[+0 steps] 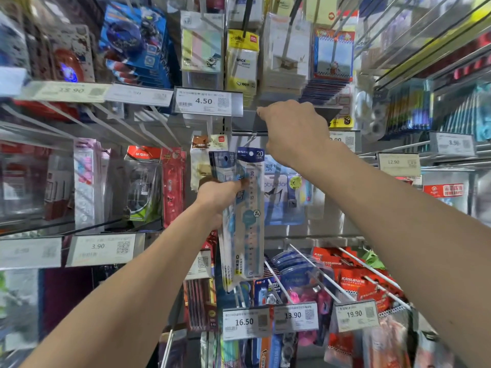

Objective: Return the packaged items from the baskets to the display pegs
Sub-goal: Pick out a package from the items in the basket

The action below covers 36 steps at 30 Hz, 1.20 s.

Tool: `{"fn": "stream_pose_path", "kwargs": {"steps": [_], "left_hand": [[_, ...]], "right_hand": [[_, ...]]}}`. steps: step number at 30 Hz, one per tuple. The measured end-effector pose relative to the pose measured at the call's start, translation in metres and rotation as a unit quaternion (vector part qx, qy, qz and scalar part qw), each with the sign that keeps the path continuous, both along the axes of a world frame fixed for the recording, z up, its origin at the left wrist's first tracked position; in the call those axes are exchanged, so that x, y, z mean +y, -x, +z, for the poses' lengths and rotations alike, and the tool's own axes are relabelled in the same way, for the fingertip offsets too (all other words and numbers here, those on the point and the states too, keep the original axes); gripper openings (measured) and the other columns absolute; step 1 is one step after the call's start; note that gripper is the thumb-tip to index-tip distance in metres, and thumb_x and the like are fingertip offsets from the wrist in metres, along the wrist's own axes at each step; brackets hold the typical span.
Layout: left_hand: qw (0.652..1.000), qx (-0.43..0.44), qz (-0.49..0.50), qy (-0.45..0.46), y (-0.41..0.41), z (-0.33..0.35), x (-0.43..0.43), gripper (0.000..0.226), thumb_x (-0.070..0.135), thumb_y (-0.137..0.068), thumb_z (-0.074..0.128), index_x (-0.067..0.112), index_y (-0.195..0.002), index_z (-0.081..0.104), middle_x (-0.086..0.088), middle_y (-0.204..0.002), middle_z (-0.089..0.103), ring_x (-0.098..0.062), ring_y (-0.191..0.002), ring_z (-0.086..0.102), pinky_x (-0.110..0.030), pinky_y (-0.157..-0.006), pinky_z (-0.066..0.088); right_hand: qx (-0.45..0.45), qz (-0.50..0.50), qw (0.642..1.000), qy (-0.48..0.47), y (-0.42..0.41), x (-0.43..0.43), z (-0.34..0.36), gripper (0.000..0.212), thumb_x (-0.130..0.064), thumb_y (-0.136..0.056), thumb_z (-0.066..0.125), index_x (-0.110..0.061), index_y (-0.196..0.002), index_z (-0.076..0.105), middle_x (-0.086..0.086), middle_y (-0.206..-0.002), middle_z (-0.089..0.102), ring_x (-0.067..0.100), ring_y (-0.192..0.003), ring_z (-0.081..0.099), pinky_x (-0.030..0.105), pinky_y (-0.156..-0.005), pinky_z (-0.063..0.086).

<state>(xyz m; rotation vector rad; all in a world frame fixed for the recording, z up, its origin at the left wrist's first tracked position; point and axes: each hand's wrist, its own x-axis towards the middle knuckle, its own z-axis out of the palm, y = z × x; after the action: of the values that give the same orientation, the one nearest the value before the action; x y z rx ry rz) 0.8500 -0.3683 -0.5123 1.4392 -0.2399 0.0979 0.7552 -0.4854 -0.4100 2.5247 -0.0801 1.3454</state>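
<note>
Before the centre of the display rack (313,237), we note a bundle of blue 20 cm ruler packs (249,208) held upright, tops just below a metal peg (249,136). Left hand (219,200) grips the bundle, fingers curled round it. Right hand (295,131) is raised beside the peg, fingers curled against a grey flap (247,120); whether it pinches the flap, we cannot tell. The 4.50 price tag (207,102) hangs just left.
</note>
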Motion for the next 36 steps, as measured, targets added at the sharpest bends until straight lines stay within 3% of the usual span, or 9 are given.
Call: {"fn": "stream_pose_path", "kwargs": {"steps": [3, 8, 13, 17, 21, 24, 27, 29, 36], "left_hand": [[1.000, 0.003, 0.008, -0.006, 0.001, 0.000, 0.002, 0.018, 0.020, -0.087, 0.080, 0.012, -0.094, 0.066, -0.001, -0.095, 0.070, -0.016, -0.082, 0.065, -0.028, -0.057, 0.048], [1.000, 0.001, 0.024, 0.005, 0.001, 0.001, 0.001, 0.024, 0.020, -0.084, 0.082, 0.010, -0.102, 0.070, -0.002, -0.100, 0.073, -0.021, -0.092, 0.069, -0.039, -0.084, 0.058], [0.999, 0.027, 0.030, -0.020, -0.002, -0.001, 0.004, 0.020, 0.019, -0.087, 0.078, 0.008, -0.101, 0.069, -0.003, -0.097, 0.070, -0.016, -0.083, 0.063, -0.032, -0.074, 0.050], [0.997, 0.065, 0.020, -0.040, -0.006, 0.002, 0.000, 0.026, 0.025, -0.089, 0.077, 0.006, -0.104, 0.068, -0.007, -0.104, 0.071, -0.024, -0.099, 0.064, -0.041, -0.093, 0.052], [0.990, 0.098, 0.026, -0.097, -0.012, 0.011, -0.007, 0.031, 0.031, -0.098, 0.065, 0.004, -0.111, 0.060, -0.007, -0.110, 0.063, -0.020, -0.084, 0.054, -0.033, -0.063, 0.044], [0.981, 0.077, 0.018, -0.174, -0.006, 0.018, -0.011, 0.021, 0.025, -0.106, 0.051, 0.006, -0.111, 0.057, -0.008, -0.101, 0.055, -0.022, -0.084, 0.050, -0.034, -0.086, 0.044], [0.971, 0.070, 0.014, -0.229, -0.003, 0.018, -0.011, 0.056, 0.035, -0.107, 0.047, 0.004, -0.152, 0.034, -0.020, -0.148, 0.045, -0.038, -0.132, 0.046, -0.043, -0.110, 0.038], [0.961, 0.070, 0.020, -0.268, -0.008, 0.013, -0.007, 0.077, 0.052, -0.102, 0.049, 0.006, -0.158, 0.023, -0.019, -0.161, 0.031, -0.040, -0.142, 0.038, -0.047, -0.114, 0.036], [0.921, 0.007, 0.138, -0.363, -0.006, -0.019, 0.017, 0.099, 0.085, -0.086, 0.036, 0.000, -0.131, 0.059, -0.016, -0.120, 0.063, -0.033, -0.111, 0.060, -0.040, -0.105, 0.047]], "right_hand": [[0.006, 0.004, 1.000, 0.003, -0.001, 0.002, 0.000, 0.055, 0.002, -0.090, 0.057, -0.014, -0.142, 0.053, 0.016, -0.128, 0.058, 0.042, -0.113, 0.052, 0.042, -0.070, 0.039], [0.008, 0.002, 1.000, 0.007, -0.001, 0.002, -0.001, 0.056, 0.003, -0.089, 0.055, -0.014, -0.142, 0.053, 0.017, -0.127, 0.059, 0.043, -0.112, 0.053, 0.041, -0.069, 0.039], [0.009, 0.001, 1.000, 0.010, 0.000, 0.003, -0.003, 0.052, 0.001, -0.091, 0.055, -0.013, -0.140, 0.054, 0.018, -0.125, 0.059, 0.042, -0.111, 0.054, 0.041, -0.069, 0.039], [0.008, 0.000, 1.000, 0.013, 0.001, 0.005, -0.002, 0.046, -0.001, -0.092, 0.056, -0.012, -0.137, 0.055, 0.018, -0.121, 0.060, 0.041, -0.109, 0.054, 0.041, -0.069, 0.038], [0.017, -0.001, 1.000, 0.009, 0.002, 0.007, -0.001, 0.043, -0.001, -0.091, 0.056, -0.010, -0.133, 0.056, 0.019, -0.119, 0.059, 0.039, -0.105, 0.053, 0.040, -0.070, 0.038], [0.028, -0.004, 1.000, 0.011, 0.002, 0.006, -0.001, 0.045, -0.001, -0.091, 0.056, -0.010, -0.135, 0.056, 0.018, -0.120, 0.060, 0.041, -0.108, 0.054, 0.041, -0.070, 0.039], [0.035, -0.001, 0.999, 0.011, 0.002, 0.005, -0.001, 0.044, -0.003, -0.091, 0.055, -0.011, -0.134, 0.055, 0.018, -0.121, 0.059, 0.040, -0.110, 0.053, 0.041, -0.070, 0.039], [0.037, -0.001, 0.999, 0.007, 0.004, 0.004, -0.001, 0.042, -0.003, -0.092, 0.055, -0.011, -0.133, 0.055, 0.018, -0.121, 0.058, 0.040, -0.111, 0.053, 0.040, -0.071, 0.039], [0.045, 0.005, 0.999, -0.002, 0.007, 0.007, 0.002, 0.040, -0.003, -0.091, 0.055, -0.010, -0.131, 0.057, 0.017, -0.117, 0.058, 0.039, -0.106, 0.053, 0.041, -0.069, 0.040]]}}
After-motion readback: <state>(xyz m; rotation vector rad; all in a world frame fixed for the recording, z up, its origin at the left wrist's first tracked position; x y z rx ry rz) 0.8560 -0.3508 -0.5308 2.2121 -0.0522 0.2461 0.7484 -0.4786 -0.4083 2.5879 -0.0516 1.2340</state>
